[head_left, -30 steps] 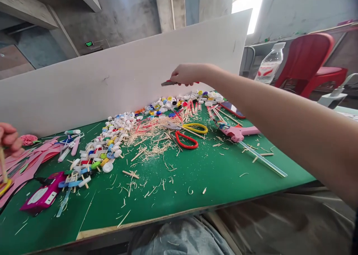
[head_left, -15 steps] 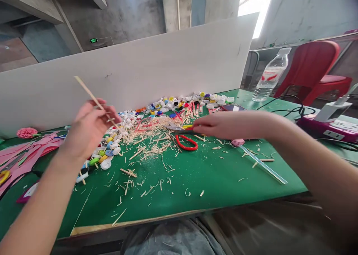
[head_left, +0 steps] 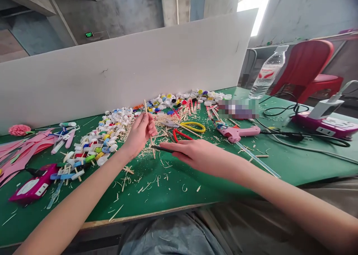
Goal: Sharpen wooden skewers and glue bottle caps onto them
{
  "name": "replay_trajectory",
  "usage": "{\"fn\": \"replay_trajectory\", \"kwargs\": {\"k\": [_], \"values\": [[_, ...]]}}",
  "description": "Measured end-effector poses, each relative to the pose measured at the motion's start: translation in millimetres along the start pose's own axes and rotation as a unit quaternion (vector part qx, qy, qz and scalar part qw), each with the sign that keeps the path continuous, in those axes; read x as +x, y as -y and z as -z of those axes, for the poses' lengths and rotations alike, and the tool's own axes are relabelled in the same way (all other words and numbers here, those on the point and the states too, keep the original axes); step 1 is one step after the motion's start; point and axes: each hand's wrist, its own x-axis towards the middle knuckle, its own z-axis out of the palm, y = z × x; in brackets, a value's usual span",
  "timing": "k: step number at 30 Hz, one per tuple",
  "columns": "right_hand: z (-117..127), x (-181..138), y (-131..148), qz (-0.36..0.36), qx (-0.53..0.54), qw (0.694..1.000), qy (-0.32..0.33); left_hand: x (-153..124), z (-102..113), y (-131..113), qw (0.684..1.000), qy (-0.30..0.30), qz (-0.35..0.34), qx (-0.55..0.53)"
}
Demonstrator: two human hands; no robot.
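My left hand [head_left: 140, 132] pinches a thin wooden stick [head_left: 148, 127] and holds it almost upright, its lower end down among the shavings [head_left: 145, 152] on the green table [head_left: 212, 173]. My right hand [head_left: 195, 154] grips a dark bladed tool [head_left: 162, 149], whose tip meets the stick near its lower end. A long heap of coloured bottle caps [head_left: 117, 131] lies just behind my left hand. Red-handled pliers [head_left: 180, 134] and yellow-handled scissors [head_left: 192, 126] lie behind my right hand.
A white board [head_left: 125, 68] stands along the table's back. A pink glue gun [head_left: 237, 132] with a clear glue stick lies to the right, beside cables and a magenta power strip [head_left: 324, 122]. A water bottle [head_left: 265, 72], red chair [head_left: 310, 64], pink paper pieces [head_left: 25, 150] and a magenta device [head_left: 30, 184] are nearby.
My right hand came back from the red pliers toward me with the dark tool. My left hand swung the stick from slanted to nearly upright and brought it to the tool's tip.
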Motion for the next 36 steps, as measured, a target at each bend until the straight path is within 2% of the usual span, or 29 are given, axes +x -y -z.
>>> {"fn": "replay_trajectory", "kwargs": {"k": [3, 5, 10, 14, 19, 27, 30, 36], "values": [[-17, 5, 4, 0.020, -0.121, 0.992, -0.010, -1, 5, 4, 1.000, 0.003, -0.010, -0.020], [-22, 9, 6, 0.019, -0.148, 0.989, -0.014, 0, 7, 4, 1.000, 0.000, -0.020, -0.024], [-15, 18, 10, 0.018, -0.098, 0.995, 0.023, 1, 13, 4, 0.999, -0.007, -0.034, -0.031], [-15, 17, 10, 0.031, -0.114, 0.993, 0.014, 2, 15, 6, 0.999, -0.001, -0.039, -0.024], [-18, 11, 11, 0.031, -0.148, 0.989, 0.008, -1, 7, 7, 0.998, 0.030, -0.045, 0.013], [-11, 6, 15, 0.010, -0.143, 0.989, 0.042, -5, -4, 11, 0.992, 0.078, -0.069, 0.067], [-14, 5, 14, 0.014, -0.125, 0.991, 0.038, -4, -3, 11, 0.992, 0.072, -0.075, 0.076], [-23, 4, 16, 0.007, -0.147, 0.986, 0.074, -8, -3, 11, 0.992, 0.073, -0.084, 0.068]]}}
